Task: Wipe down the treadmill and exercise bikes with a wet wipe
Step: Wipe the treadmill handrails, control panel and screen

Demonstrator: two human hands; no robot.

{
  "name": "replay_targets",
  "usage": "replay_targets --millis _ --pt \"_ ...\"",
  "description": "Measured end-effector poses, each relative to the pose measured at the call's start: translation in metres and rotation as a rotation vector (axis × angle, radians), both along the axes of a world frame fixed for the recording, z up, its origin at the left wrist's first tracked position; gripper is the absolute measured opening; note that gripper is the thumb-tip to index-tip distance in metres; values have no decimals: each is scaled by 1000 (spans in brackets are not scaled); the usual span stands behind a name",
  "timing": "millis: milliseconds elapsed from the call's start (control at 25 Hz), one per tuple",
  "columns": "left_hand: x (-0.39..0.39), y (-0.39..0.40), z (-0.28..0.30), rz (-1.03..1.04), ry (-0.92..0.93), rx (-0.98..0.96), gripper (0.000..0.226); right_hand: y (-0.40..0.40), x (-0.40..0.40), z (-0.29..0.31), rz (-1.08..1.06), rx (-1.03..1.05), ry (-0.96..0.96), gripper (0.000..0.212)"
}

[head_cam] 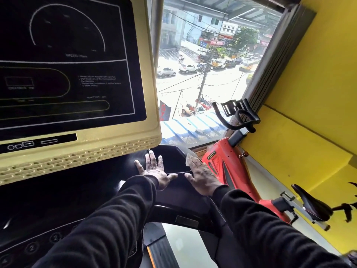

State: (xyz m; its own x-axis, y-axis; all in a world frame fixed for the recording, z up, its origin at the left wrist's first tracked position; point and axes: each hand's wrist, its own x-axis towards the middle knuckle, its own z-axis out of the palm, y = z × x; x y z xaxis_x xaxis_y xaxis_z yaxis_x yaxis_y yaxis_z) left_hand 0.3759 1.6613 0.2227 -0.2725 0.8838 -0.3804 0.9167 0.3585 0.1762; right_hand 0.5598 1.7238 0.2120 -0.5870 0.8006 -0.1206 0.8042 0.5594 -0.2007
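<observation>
I stand at the treadmill, whose big cream-framed black display (63,74) fills the upper left. Below it lies the black console deck (173,192). My left hand (154,171) lies flat on the deck's right end, fingers spread and straight. My right hand (202,176) presses a white wet wipe (190,160) flat against the deck's right edge; only the wipe's far corner shows beyond my fingers. Both arms wear black sleeves.
A red exercise bike (226,167) with black handlebars (237,115) and a black saddle (309,204) stands right of the treadmill against a yellow wall (309,93). A large window (202,64) ahead looks onto a street. The treadmill belt (160,248) runs below.
</observation>
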Motion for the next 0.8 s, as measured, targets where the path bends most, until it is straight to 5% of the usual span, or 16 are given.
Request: replay_targets --millis 200,480,680,800 --pt "-1 2 -3 2 -3 -23 99 39 -11 5 3 -67 -92 67" --pt "-3 6 -5 5 8 -9 99 48 16 15 625 359 -25 47" --pt "-3 4 -4 -3 -2 -7 100 58 -35 23 413 256 -406 53" --pt "-4 4 -4 -4 -5 2 99 61 -14 21 589 269 -241 51"
